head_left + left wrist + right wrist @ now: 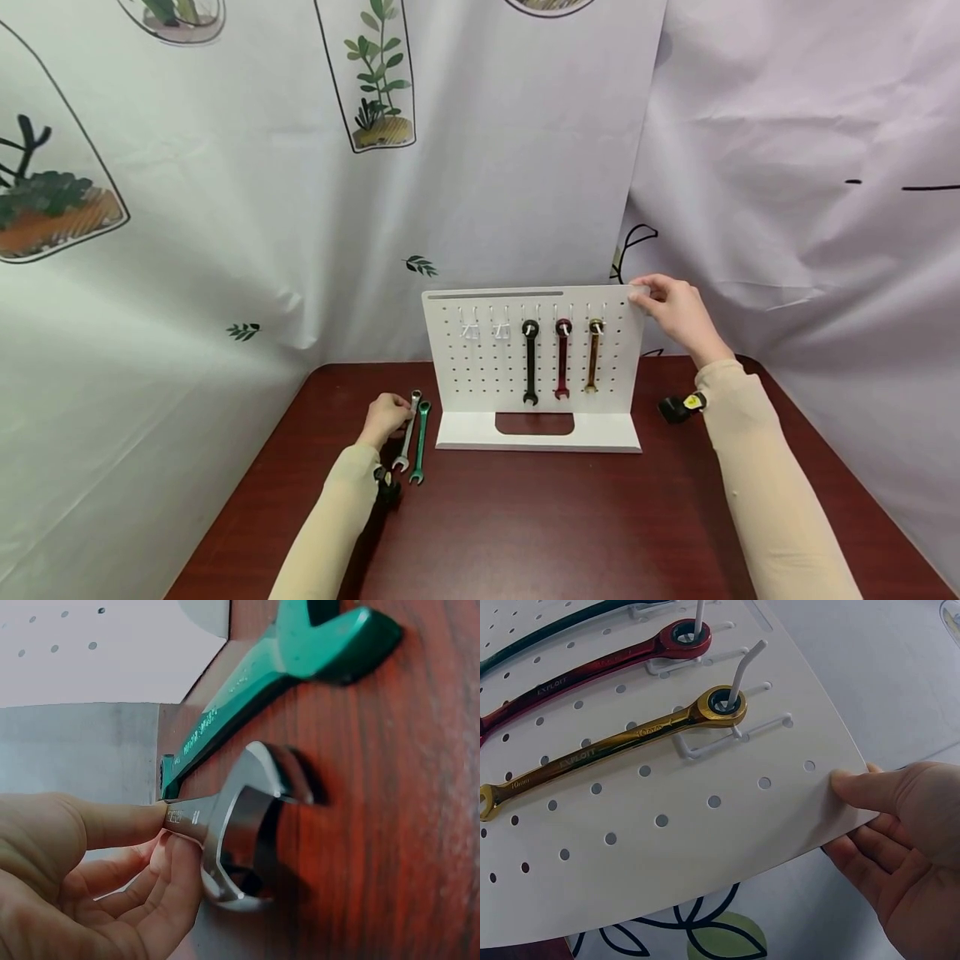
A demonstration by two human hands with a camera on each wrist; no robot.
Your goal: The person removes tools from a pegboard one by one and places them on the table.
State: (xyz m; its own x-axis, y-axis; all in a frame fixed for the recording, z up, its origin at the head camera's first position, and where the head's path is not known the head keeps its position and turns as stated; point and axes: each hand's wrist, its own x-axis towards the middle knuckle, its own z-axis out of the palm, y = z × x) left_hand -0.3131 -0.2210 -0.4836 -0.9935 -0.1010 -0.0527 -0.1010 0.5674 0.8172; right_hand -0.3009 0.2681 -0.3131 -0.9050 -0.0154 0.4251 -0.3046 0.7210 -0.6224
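My left hand (386, 418) pinches the shaft of a silver combination wrench (240, 817) between thumb and fingers, at the left of the table. Beside it lies a green combination wrench (422, 442), apart from the hand. At the upper right corner of a white pegboard (480, 375), my right hand (678, 317) grips the edge, thumb on the front face and fingers behind. On the board's hooks hang a black wrench (531, 362), a red wrench (592, 679) and a gold wrench (615, 746).
Two white hooks (469, 331) on the board's left side carry nothing. The board's base (540, 444) stands on the dark red table (540, 525). A white printed curtain (517, 183) hangs behind. Black wrist devices (678, 408) are strapped to both sleeves.
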